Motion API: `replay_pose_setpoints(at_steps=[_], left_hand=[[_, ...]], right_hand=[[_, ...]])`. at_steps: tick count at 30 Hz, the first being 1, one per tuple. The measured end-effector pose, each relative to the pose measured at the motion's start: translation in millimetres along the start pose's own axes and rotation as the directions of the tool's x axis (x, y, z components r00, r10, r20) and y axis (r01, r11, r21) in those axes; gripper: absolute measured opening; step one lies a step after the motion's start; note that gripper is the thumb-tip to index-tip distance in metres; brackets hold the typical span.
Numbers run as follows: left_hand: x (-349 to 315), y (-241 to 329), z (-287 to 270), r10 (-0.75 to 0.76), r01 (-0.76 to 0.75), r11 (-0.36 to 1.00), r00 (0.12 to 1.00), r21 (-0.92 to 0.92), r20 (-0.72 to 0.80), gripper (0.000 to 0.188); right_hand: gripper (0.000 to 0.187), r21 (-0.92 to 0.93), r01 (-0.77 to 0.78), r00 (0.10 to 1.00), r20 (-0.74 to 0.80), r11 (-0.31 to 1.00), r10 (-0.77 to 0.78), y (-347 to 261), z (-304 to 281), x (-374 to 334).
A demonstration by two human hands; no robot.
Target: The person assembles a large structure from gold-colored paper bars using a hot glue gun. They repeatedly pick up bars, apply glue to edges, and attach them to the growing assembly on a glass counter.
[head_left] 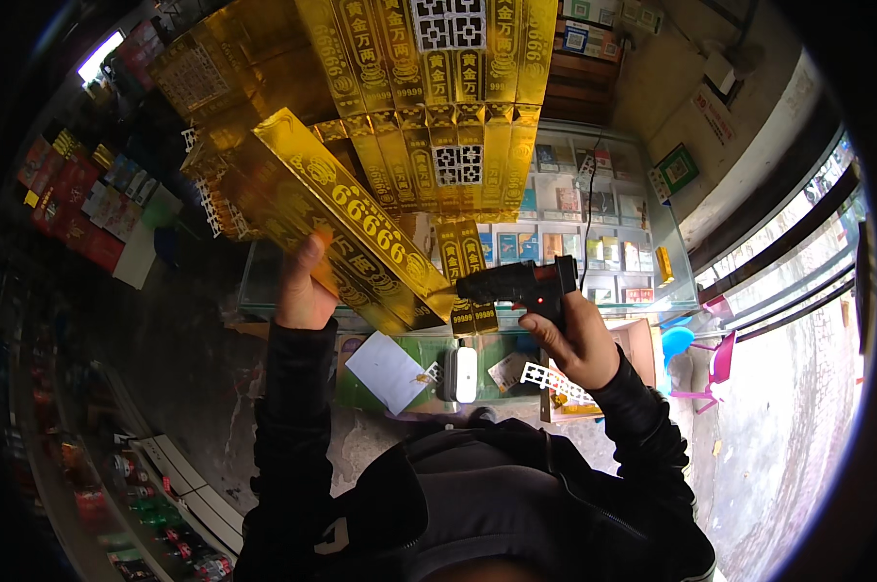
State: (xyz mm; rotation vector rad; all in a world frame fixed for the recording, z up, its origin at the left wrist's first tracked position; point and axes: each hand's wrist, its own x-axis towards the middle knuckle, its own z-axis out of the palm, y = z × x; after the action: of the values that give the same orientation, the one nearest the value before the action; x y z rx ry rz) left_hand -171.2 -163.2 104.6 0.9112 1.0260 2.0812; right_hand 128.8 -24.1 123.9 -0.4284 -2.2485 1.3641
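My left hand (306,286) is closed around the side of a long, shiny gold cardboard box (361,228), which is tilted with its lower end toward the middle. My right hand (576,344) grips a black hot glue gun (516,283) with a small red light on it. The gun's nozzle points left and is at the lower end of the gold box; whether it touches cannot be made out. Beyond the box rises a large stack of similar gold boxes (448,112) with white lattice pieces on it. A smaller gold box (466,257) stands just behind the nozzle.
The gold stack rests on a glass display counter (666,233) holding many small packs. On a green surface (361,396) nearer me lie white paper (390,373), a white device (466,375) and a white lattice strip (555,381). A pink chair (718,369) is at right, shelved bottles (172,533) lower left.
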Motion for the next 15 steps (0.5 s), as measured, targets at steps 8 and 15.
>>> replay_pose_setpoints(at_steps=[8,15], left_hand=[[0.4,3.3,-7.2,-0.02,0.019,0.998,1.0,-0.056,-0.017,0.076],[-3.1,2.5,-6.2,0.02,-0.022,0.997,1.0,-0.07,-0.019,0.076]], right_hand=[[0.045,0.12,-0.123,0.988,0.108,0.985,0.11,10.5,-6.2,-9.2],[0.045,0.049,-0.165,0.986,0.016,0.985,0.164,10.8,-5.6,-3.0]])
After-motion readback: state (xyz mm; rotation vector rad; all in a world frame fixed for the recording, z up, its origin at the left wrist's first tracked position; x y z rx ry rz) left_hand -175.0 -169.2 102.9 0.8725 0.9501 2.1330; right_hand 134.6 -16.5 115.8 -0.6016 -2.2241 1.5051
